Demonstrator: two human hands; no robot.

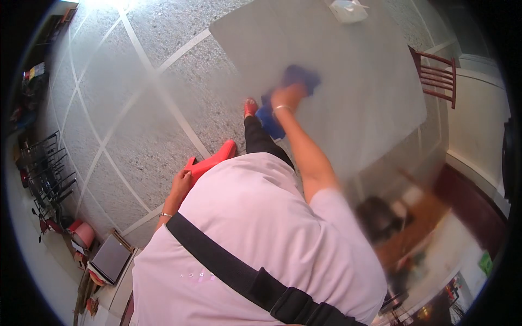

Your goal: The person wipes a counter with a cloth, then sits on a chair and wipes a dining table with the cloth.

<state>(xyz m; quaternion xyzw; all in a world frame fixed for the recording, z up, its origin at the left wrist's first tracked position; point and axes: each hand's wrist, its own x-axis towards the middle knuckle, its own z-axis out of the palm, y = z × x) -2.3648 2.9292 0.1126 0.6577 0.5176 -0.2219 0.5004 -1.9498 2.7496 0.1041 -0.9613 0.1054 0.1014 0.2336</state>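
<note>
While L hand (pixel 182 180) has fingers curled round rear of red shoe (pixel 215 158), left of table (pixel 359 103), I see R hand (pixel 288 98) on blue cloth (pixel 300 75) at table's near-L edge; fingers blurred, can't tell grip.

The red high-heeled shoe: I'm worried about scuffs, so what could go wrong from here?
Two risks seem likeliest. The left hand holds the red high-heeled shoe near its back end, above the speckled floor, so a loose grip might let it drop and scuff. The blue cloth under the blurred right hand reaches the near edge of the grey table, so it could slide off.
</note>
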